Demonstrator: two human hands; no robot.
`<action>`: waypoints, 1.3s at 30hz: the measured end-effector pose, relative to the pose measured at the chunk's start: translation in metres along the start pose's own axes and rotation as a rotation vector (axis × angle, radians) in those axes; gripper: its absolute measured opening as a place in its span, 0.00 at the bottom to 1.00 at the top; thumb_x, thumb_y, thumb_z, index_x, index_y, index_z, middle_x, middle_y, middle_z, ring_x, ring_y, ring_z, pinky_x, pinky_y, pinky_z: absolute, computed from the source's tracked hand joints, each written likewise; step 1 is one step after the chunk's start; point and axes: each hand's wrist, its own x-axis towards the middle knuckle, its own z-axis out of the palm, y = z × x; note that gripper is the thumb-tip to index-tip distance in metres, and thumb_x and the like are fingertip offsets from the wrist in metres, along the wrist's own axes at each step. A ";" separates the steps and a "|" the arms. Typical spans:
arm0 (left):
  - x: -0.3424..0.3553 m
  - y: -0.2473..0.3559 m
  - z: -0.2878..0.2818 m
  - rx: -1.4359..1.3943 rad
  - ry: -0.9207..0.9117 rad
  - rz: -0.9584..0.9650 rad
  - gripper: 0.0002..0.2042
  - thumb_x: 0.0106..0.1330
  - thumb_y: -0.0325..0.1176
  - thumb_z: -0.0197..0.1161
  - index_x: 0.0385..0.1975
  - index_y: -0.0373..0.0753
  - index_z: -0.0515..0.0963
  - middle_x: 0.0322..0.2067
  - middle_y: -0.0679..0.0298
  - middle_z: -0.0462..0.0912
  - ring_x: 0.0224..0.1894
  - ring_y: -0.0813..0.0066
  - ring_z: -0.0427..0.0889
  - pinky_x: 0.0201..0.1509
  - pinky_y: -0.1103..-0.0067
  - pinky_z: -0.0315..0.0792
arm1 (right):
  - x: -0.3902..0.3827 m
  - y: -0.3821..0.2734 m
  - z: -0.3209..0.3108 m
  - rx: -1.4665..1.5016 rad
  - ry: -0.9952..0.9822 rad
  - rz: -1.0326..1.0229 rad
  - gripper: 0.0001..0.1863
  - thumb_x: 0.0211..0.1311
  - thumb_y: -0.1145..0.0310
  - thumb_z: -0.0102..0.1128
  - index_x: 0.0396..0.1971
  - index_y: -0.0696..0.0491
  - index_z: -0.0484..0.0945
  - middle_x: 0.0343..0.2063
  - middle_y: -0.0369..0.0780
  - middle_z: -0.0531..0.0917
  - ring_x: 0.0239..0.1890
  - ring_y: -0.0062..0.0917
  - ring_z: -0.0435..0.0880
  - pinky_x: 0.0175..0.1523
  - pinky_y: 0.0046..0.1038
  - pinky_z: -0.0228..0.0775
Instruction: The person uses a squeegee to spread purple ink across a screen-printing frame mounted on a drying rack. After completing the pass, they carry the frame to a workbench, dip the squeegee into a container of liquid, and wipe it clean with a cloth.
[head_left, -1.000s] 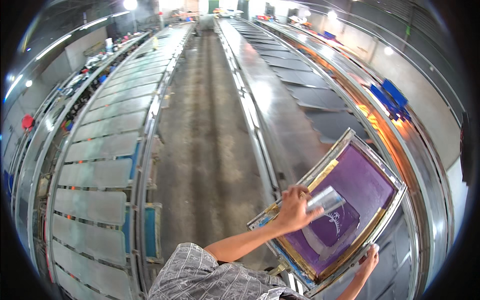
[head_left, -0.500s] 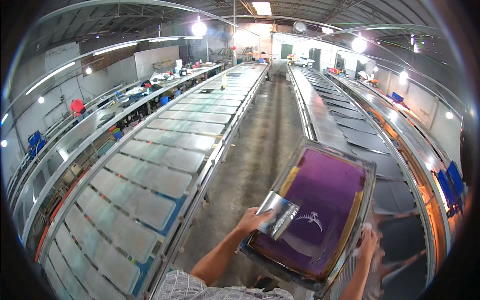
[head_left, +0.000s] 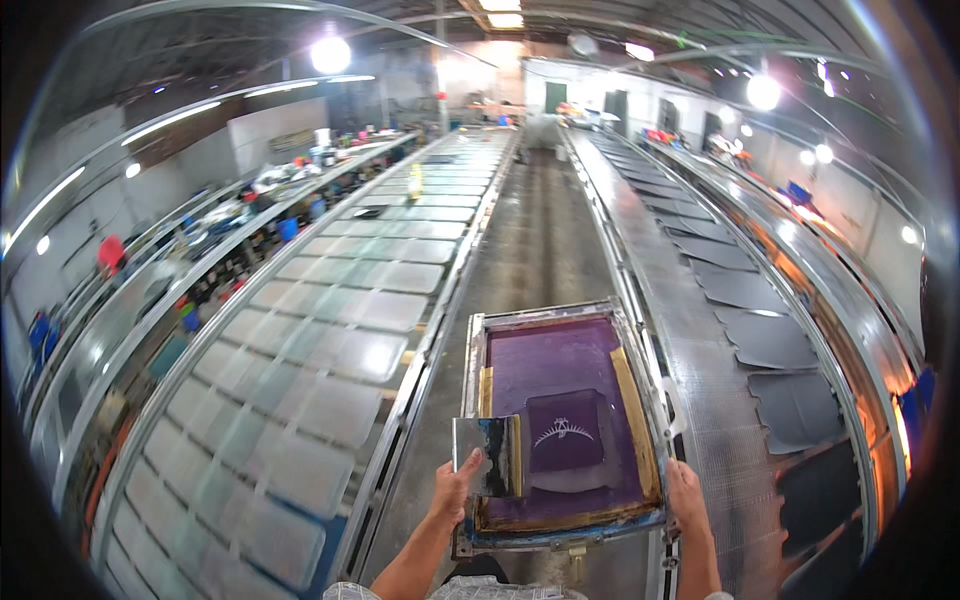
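In front of me is a screen printing frame (head_left: 640, 400) with purple mesh and a small pale crescent-shaped design in its lower middle. My left hand (head_left: 455, 490) pinches a squeegee (head_left: 492, 457), a wide metal-handled blade with dark ink smears, over the frame's left side. That hand is close to the frame's left edge, and I cannot tell if it also grips it. At the lower right, my right hand (head_left: 685, 495) is closed on the frame's right edge, its fingers partly hidden. The frame is over the aisle beside the right-hand table.
A long table (head_left: 290, 375) with rows of pale panels runs along the left. On the right, another long table (head_left: 690, 385) bears dark fabric pieces (head_left: 753, 338). The aisle floor (head_left: 540, 230) lies between them. A yellow bottle (head_left: 415, 182) stands far down the left table.
The frame has swung from a tilt to nearly square in front of me, shifting left in view. The squeegee has turned to show its inked side. The whitish bit by my right hand no longer shows.
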 end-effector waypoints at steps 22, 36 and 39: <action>0.706 0.117 0.324 -0.104 -0.101 -0.121 0.15 0.67 0.42 0.72 0.42 0.36 0.84 0.37 0.69 0.85 0.38 0.81 0.80 0.44 0.77 0.74 | 0.744 -0.096 0.136 -0.130 0.160 0.037 0.23 0.72 0.55 0.61 0.50 0.62 0.79 0.35 0.42 0.85 0.39 0.24 0.80 0.47 0.31 0.73; 1.215 0.220 0.501 -0.079 -0.144 -0.106 0.14 0.69 0.40 0.71 0.42 0.34 0.83 0.37 0.66 0.86 0.39 0.80 0.81 0.46 0.76 0.74 | 1.249 -0.182 0.271 -0.131 0.197 0.080 0.22 0.72 0.57 0.60 0.51 0.62 0.80 0.35 0.43 0.86 0.39 0.23 0.81 0.48 0.30 0.73; 1.327 0.212 0.544 -0.044 -0.201 -0.068 0.15 0.69 0.40 0.71 0.43 0.33 0.83 0.37 0.67 0.86 0.38 0.80 0.80 0.46 0.77 0.74 | 1.344 -0.183 0.302 -0.067 0.259 0.097 0.21 0.72 0.57 0.60 0.50 0.62 0.80 0.36 0.42 0.86 0.39 0.22 0.80 0.48 0.29 0.73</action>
